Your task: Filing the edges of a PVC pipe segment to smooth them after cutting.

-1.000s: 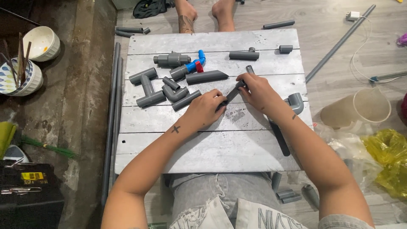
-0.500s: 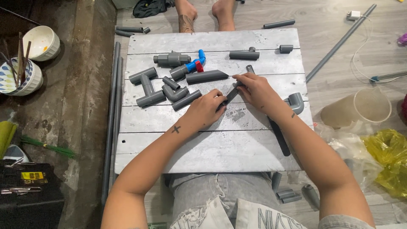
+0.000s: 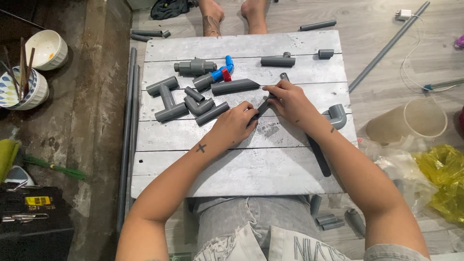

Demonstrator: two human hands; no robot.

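Head view: fingers of left hand [image 3: 234,124] and right hand [image 3: 289,102] clasp opposite ends of a dark strip [image 3: 264,107].

A small yellow label [image 3: 37,200] sits on a black box [image 3: 34,227] at lower left. Crumpled yellow bags [image 3: 442,176] and clear bags [image 3: 394,166] lie at right.

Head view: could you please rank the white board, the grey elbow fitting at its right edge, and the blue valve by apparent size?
1. White board, by far the largest.
2. Blue valve and grey elbow fitting look alike; no ranking.
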